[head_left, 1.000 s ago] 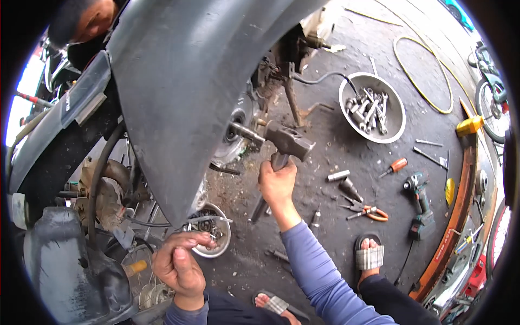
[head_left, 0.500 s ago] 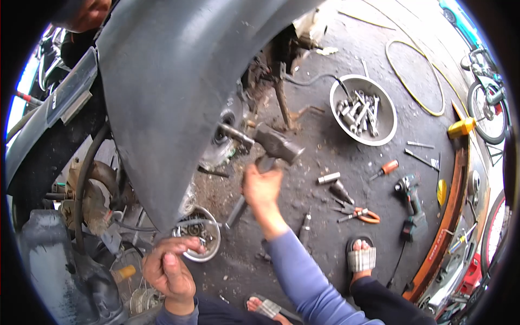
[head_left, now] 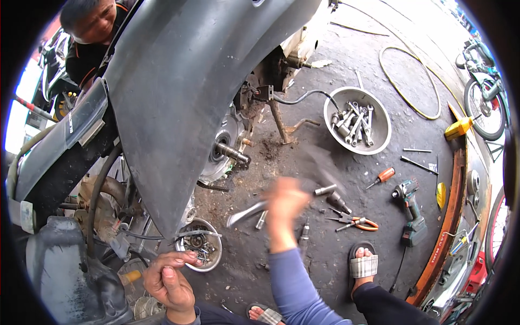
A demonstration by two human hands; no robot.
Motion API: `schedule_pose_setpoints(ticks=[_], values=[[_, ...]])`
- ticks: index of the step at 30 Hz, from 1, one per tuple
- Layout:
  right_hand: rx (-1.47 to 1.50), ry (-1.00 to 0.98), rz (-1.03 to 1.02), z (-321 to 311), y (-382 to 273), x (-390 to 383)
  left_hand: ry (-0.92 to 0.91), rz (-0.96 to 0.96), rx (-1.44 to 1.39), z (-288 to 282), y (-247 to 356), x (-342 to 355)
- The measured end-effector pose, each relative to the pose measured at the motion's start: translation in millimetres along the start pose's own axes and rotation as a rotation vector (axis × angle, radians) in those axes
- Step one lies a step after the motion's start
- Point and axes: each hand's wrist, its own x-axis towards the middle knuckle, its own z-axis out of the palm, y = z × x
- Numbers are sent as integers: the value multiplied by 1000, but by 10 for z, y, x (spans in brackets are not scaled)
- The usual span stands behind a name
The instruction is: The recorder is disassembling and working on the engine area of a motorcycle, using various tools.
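Note:
My right hand [head_left: 287, 203], smeared by motion, grips a hammer [head_left: 246, 214] by its handle. The hammer's head is a blur on the far right side of the fist, apart from the metal shaft [head_left: 234, 154]. That shaft sticks out to the right from a round metal housing [head_left: 223, 135], below a large dark grey body panel [head_left: 168, 92]. My left hand [head_left: 170, 281] hovers by a small bowl [head_left: 217, 254] of bolts and small parts; its fingers are loosely bent, with nothing seen in them.
A metal bowl [head_left: 383, 140] of wrenches stands at the far right. Pliers [head_left: 357, 221], a screwdriver [head_left: 385, 175], sockets [head_left: 338, 202] and a cordless impact driver [head_left: 413, 211] lie on the floor. Another person [head_left: 89, 32] is behind the panel, upper left. A hose [head_left: 409, 51] curls farther back.
The hammer has swung away from the shaft's end to the right with my right hand. My left hand has hardly moved. The other person shows more at the upper left.

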Motion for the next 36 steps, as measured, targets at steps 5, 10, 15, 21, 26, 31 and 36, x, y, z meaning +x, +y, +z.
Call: schedule_pose_setpoints(ticks=[5, 10, 15, 21, 26, 31, 36], values=[[36, -362, 467, -290, 413, -332, -9, -14, 16, 10, 5, 64], [498, 200, 600, -898, -31, 264, 29, -17, 22, -71, -79, 39], [659, 354, 366, -176, -391, 157, -17, -14, 42, -45, -61, 36], [163, -193, 347, -351, 50, -47, 22, -31, 21, 53, -32, 72], [623, 380, 530, -913, -237, 467, 13, -21, 39, -73, -65, 58], [-109, -187, -64, 46, 187, -136, 26, -11, -16, 129, -60, 43], [141, -222, 331, -157, 86, -27, 47, -32, -5, -49, -140, 88]])
